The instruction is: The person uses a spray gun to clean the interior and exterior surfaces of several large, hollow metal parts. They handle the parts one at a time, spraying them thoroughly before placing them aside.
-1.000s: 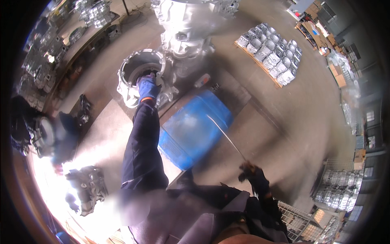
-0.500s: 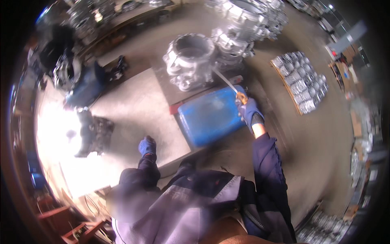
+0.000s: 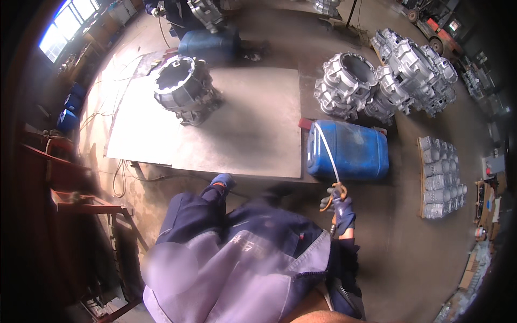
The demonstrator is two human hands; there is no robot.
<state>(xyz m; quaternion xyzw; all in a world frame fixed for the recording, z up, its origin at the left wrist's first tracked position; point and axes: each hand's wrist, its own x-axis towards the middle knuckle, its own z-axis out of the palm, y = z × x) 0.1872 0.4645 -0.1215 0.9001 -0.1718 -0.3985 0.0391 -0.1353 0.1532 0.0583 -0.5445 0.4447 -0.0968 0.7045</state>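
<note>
My right hand (image 3: 342, 211), in a dark blue glove, is closed around an air blow gun (image 3: 338, 189) with an orange body. Its long pale nozzle (image 3: 326, 144) rises away from me, passing in front of a blue plastic drum (image 3: 353, 149) lying on its side. My left hand (image 3: 222, 181), also gloved in blue, hangs by the near edge of a pale work table (image 3: 242, 156). It looks curled into a loose fist, and I see nothing in it. On the table's far left part stands a ribbed metal gearbox housing (image 3: 183, 89), its round opening upward.
More housings (image 3: 347, 83) stand behind the drum, with a larger cluster (image 3: 417, 70) to their right. A pallet of small castings (image 3: 441, 177) sits at right. Another person (image 3: 175, 16) works beyond a second blue drum (image 3: 210, 44). A red metal frame (image 3: 89, 202) is at left.
My view has swung, so the table and housings sit further right. My right hand has drawn back toward me with the blow gun, from the drum's far corner to its near side.
</note>
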